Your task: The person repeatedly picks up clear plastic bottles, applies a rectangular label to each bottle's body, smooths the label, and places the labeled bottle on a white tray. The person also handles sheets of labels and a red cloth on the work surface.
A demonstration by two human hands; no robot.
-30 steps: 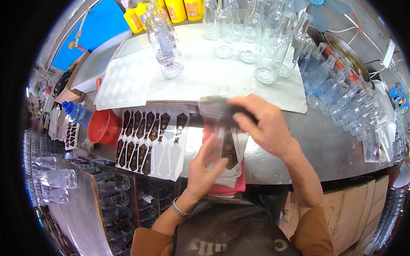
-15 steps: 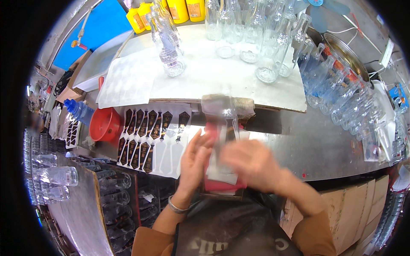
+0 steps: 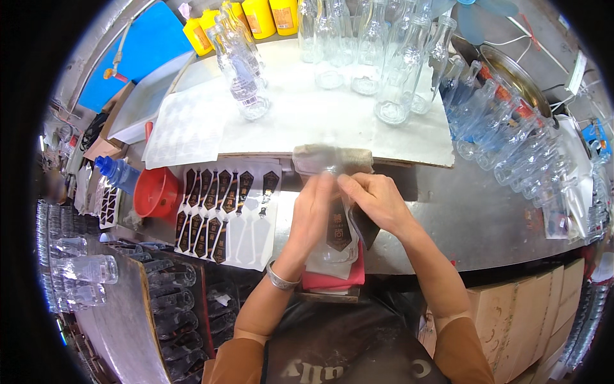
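Observation:
A clear glass bottle (image 3: 345, 255) lies in front of me, its base toward me and its blurred neck over a rolled cloth (image 3: 355, 160). A black tie-shaped label (image 3: 337, 224) covers its upper side. My left hand (image 3: 313, 208) is closed along the left of the bottle's neck, fingers together and partly blurred. From the right, my right hand (image 3: 377, 200) pinches near the label's narrow top. A dark flat piece (image 3: 366, 229) shows under that hand, seemingly held in it. A sheet of black labels (image 3: 220, 214) lies to the left, some spots peeled off.
Clear bottles (image 3: 390, 96) stand on the white-covered raised board (image 3: 288, 96). A labelled bottle (image 3: 246, 89) stands at its left. A red bucket (image 3: 155, 192) sits left of the label sheet. More bottles (image 3: 511, 137) lean at the right. Cardboard boxes (image 3: 518, 313) stand below the right side.
The bottle now shows a black label on its upper side. Both hands have moved up and together at the neck, where the right hand was blurred lower down beside the body.

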